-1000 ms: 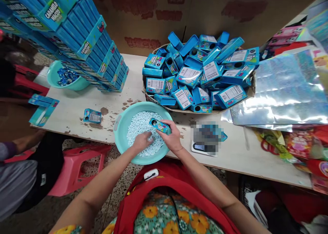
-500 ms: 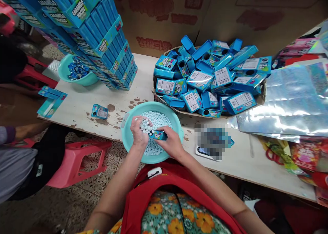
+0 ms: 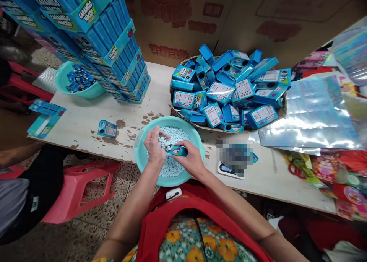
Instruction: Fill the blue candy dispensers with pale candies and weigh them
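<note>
A turquoise basin (image 3: 138,149) full of small pale candies (image 3: 174,170) stands at the table's front edge, close to my body. Above it, my left hand (image 3: 155,149) is cupped around a heap of the candies. My right hand (image 3: 190,158) grips a small blue candy box (image 3: 177,150) lying on its side, one end turned toward my left palm. The box's end meets the heap of candies at my left fingers; whether any are inside I cannot make out.
A carton (image 3: 282,114) heaped with blue boxes stands behind the basin. Stacked display boxes (image 3: 114,55) rise at left, beside a bowl of blue-wrapped sweets (image 3: 86,91). One box (image 3: 107,129) lies on the table. A scale (image 3: 229,172) and silver sheets (image 3: 309,116) are at right.
The heap in my left hand looks smaller, and its fingers have curled in more. My right hand keeps the box at nearly the same spot. The view has shifted slightly.
</note>
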